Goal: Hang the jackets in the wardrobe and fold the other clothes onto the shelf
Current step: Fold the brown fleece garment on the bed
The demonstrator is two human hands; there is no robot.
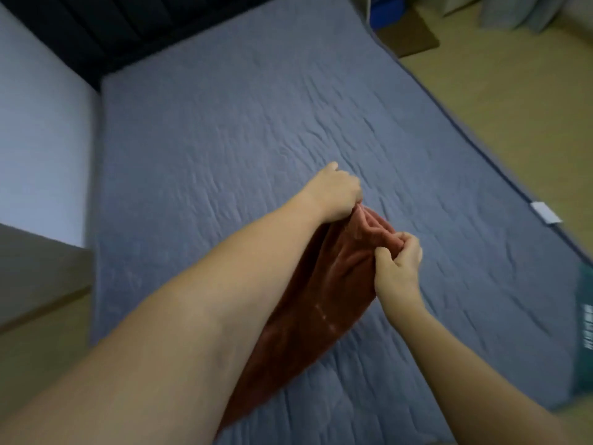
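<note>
Two bare forearms, lower half of the frame, reaching up and away toward the centre. Left hand (335,191) at centre, fingers curled into a tight grip on the bunched upper edge of a rust-brown garment (308,303). Right hand (399,261) just right of and below it, thumb and curled fingers pinching the same gathered edge from the other side. Both grips pressed closed on fabric, hands near each other but not touching. Garment hanging from the two grips down toward the lower centre, partly hidden behind the left forearm, soft ribbed or velvety surface, folds running lengthwise. Whether lifted clear of the bed or brushing it, cannot tell.

Below and behind, a wide bed (256,117) under a blue-grey quilted cover, filling most of the frame, faintly wrinkled. Dark headboard (96,30) along the upper left. Pale wall (38,123) at the left edge, with a grey slab-like surface (32,274) under it at mid-left, kind unclear. Small white tag (545,212) on the bed's right edge. Yellowish floor (513,91) at upper right, with a brown mat (410,40) near the top and a blue item (390,4) at the top edge, too blurred to name. Teal object (585,332) with pale markings at the far right edge, blurred.
</note>
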